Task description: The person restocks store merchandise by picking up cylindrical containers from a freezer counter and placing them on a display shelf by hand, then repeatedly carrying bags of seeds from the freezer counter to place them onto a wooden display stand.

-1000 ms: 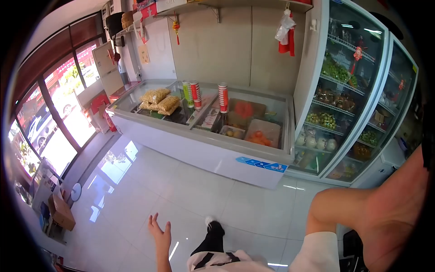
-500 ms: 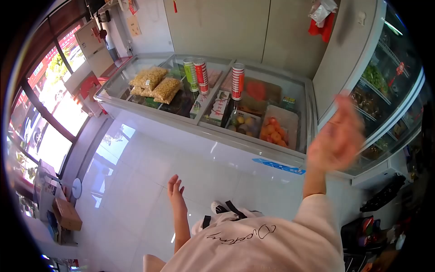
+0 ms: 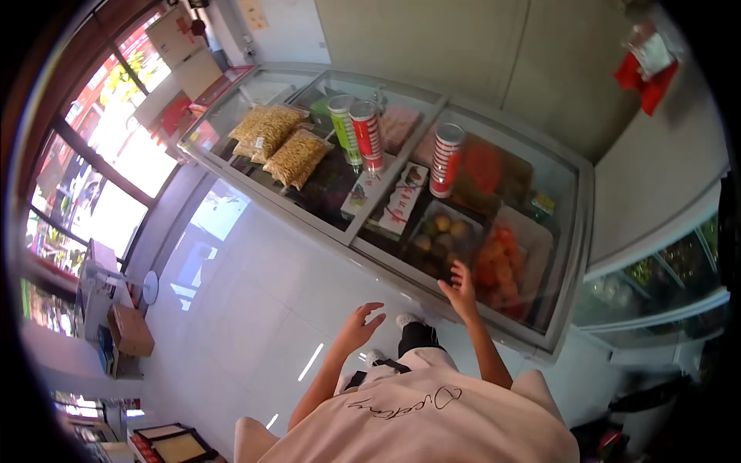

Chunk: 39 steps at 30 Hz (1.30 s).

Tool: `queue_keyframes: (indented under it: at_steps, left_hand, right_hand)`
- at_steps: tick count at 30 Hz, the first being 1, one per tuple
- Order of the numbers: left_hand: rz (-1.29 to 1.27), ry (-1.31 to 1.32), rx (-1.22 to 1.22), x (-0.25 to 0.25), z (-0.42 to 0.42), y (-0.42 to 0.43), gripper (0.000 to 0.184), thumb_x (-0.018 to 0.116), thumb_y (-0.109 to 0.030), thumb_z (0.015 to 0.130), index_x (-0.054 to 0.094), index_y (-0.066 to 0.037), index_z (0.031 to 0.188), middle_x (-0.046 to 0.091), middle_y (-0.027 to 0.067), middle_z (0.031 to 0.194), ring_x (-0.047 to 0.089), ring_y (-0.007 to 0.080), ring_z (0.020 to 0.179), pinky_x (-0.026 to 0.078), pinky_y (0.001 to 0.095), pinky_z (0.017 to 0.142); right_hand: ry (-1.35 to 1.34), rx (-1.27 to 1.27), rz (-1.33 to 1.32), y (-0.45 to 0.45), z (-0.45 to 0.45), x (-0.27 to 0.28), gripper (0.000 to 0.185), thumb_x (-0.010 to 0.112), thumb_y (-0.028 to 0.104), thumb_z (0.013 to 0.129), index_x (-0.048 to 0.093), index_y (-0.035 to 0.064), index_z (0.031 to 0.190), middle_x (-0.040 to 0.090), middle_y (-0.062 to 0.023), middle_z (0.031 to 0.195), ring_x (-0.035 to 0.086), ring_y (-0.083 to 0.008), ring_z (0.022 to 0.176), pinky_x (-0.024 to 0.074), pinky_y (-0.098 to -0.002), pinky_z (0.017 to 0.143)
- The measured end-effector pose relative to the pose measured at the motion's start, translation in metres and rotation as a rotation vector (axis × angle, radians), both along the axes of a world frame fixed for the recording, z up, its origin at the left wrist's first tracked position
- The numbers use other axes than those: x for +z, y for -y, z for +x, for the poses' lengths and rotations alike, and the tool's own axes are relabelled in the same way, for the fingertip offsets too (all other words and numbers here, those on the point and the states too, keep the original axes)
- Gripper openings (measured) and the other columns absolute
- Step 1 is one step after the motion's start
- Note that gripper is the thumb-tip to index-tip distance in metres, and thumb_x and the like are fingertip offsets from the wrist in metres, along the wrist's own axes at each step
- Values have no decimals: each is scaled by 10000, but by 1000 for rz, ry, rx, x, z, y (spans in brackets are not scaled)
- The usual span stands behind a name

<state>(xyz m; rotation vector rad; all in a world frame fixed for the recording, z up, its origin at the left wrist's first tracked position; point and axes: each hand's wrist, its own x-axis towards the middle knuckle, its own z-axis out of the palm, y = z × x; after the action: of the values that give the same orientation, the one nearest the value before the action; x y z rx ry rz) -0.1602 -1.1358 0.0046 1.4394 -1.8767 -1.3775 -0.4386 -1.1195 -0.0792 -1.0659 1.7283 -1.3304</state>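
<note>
Currently, I have both hands in view through the head camera, in front of and over the glass-topped freezer (image 3: 376, 266). The fingers of my right hand (image 3: 461, 293) are apart, slightly curled, with the thumb standing off to the side; they hold nothing. That hand is over the freezer's front edge, near the round fruit (image 3: 443, 230) and orange produce (image 3: 499, 266) seen under the glass; I cannot tell whether it touches the surface. My left hand (image 3: 357, 327) has its fingers bent and a little apart, nothing in them, over the tiled floor (image 3: 255, 309). The freezer runs diagonally across the view, its pale rim framing the clear panels. On top lie plastic bags of yellow, grain-like food (image 3: 268, 133), and beside them stand a green-striped canister (image 3: 345, 130) and a red-striped canister (image 3: 367, 137). Another red-striped can (image 3: 446, 160) stands apart, above the fruit. Both forearms reach forward from the pale shirt (image 3: 432, 424), the right angled up toward the freezer, the left slanting inward with its fingertips toward the right hand.
</note>
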Motion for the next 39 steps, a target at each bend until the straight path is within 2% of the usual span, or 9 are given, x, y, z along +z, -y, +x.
queue_keyframes:
  at_steps: [3,8,11,13,17,22,29,38,39]
  left_hand:
    - [-43,1,-31,-7,-41,55,345,587,-268,844,547,-81,1132,564,144,1103,533,287,1015,442,358,839]
    - [-257,55,7,15,-118,137,345,573,-230,844,526,-71,1147,558,157,1092,518,306,1041,414,384,886]
    - [-255,-167,29,42,-140,140,358,573,-233,858,505,-88,1178,529,129,1134,502,275,1069,438,340,852]
    - [-252,-111,45,38,-139,131,402,572,-253,857,466,-91,1209,515,135,1137,494,285,1062,440,342,847]
    - [-247,-32,134,31,-112,109,570,611,-262,824,358,-76,1299,468,158,1208,449,306,1125,380,381,936]
    - [-249,-51,391,18,-65,36,826,698,-284,746,213,-86,1386,329,189,1341,331,340,1243,309,404,1022]
    - [-69,-266,976,-22,-22,-164,1049,763,-265,694,21,-142,1425,81,126,1465,198,282,1329,339,456,1010]
    - [-652,-774,1680,11,-12,-451,939,721,-359,726,139,-110,1419,412,135,1314,396,254,1220,319,372,1024]
    - [-675,-625,1777,19,-18,-476,894,675,-455,747,186,-97,1404,419,141,1303,401,246,1214,318,375,1022]
  right_hand:
    - [-49,-31,-228,114,-52,18,917,790,263,661,246,17,1358,323,-170,1351,341,-279,1218,302,-391,987]
    - [-659,-125,-629,267,-107,102,975,824,258,551,308,61,1353,240,-214,1399,243,-376,1281,208,-484,1038]
    - [-772,96,-586,312,-105,131,804,819,230,570,451,146,1280,256,-240,1386,260,-418,1263,243,-500,1022]
    - [-861,66,-652,326,-98,108,575,785,180,609,569,127,1139,406,-183,1288,383,-401,1173,350,-485,957]
    - [-948,270,-735,271,-64,109,436,761,138,620,612,165,1029,502,-78,1186,414,-385,1134,393,-492,911]
    - [-804,567,-1012,169,8,165,419,809,170,544,655,155,933,527,-90,1130,479,-405,1074,452,-487,833]
    - [-170,986,-1052,52,140,203,440,792,230,510,664,107,913,570,-112,1045,527,-333,951,456,-433,794]
    - [459,1591,-388,-167,317,211,460,743,147,623,621,37,1053,495,-114,1183,493,-236,1084,436,-342,866]
    - [475,1668,-402,-194,330,200,722,774,212,636,454,71,1267,436,-116,1261,449,-230,1139,423,-342,891]
